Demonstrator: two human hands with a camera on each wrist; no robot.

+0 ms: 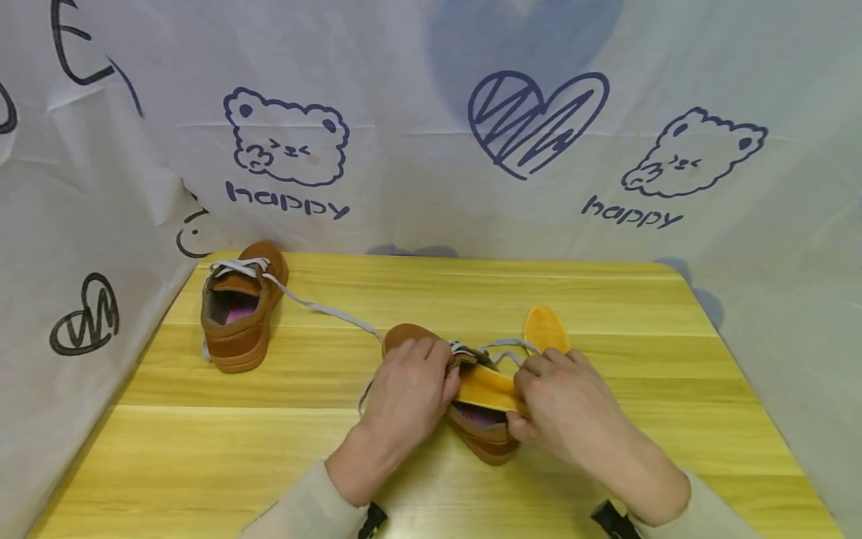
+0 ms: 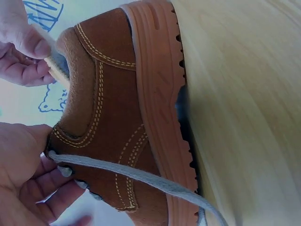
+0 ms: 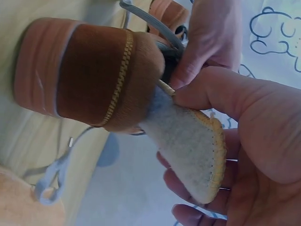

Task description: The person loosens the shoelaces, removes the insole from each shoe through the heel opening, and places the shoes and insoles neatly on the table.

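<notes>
A brown lace-up shoe (image 1: 488,449) sits in the middle of the table, its toe pointing away to the left. My left hand (image 1: 411,389) grips it around the tongue and lace area, the thumb at the opening and fingers across the eyelets. With my right hand (image 1: 572,408) I pinch a yellow insole (image 1: 486,388) by its edge. The front of the insole is inside the shoe and hidden; its heel end sticks out over the collar. The right wrist view shows its pale grey underside (image 3: 186,141), with yellow stitching along the rim.
A matching brown shoe (image 1: 239,340) stands at the table's far left, pink inside. A grey shoelace (image 1: 326,308) stretches between the two shoes. Beyond my right hand a second yellow insole (image 1: 544,328) lies flat. Printed white cloth (image 1: 404,187) hangs behind the table.
</notes>
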